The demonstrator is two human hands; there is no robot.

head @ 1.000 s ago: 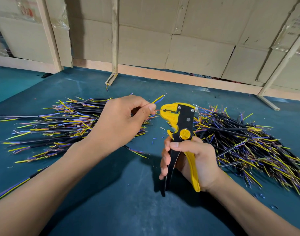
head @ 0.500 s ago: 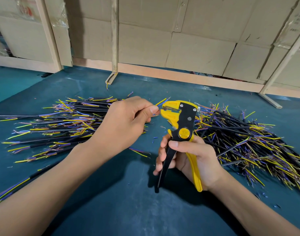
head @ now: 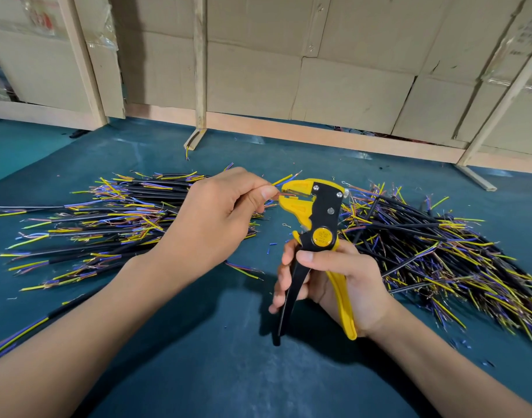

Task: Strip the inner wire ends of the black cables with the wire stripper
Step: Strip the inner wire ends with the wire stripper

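The left hand (head: 219,218) is curled, thumb and forefinger pinching a thin inner wire (head: 284,194) and feeding its tip into the mouth of the wire stripper (head: 314,212). The right hand (head: 334,279) is wrapped round the tool's two handles, the yellow one against the palm and the black one under the fingers; the handles stand spread, so the squeeze looks not yet made. The two hands are close together but do not touch.

Beyond and to the outside of the left hand lies a broad pile of black cables (head: 107,218), their blue, yellow and purple cores fanned out at the ends. A second pile (head: 433,245) spreads on the far side of the right hand, just behind the stripper's head. Both rest on the teal worktop (head: 198,342), which runs under both forearms. Small snippets of insulation (head: 269,251) lie scattered between the hands.

To do this step well, the wire should probably sit square across the yellow jaws rather than at a slant, pushed in only as far as the length meant to be bared. The left hand ought to hold firm close to the jaws so the core does not buckle or slide. The right hand should then close in one smooth squeeze; a half-press risks nicking the copper strands. Neighbouring cores, which stick out just above the pinched one, are best kept clear of the mouth.
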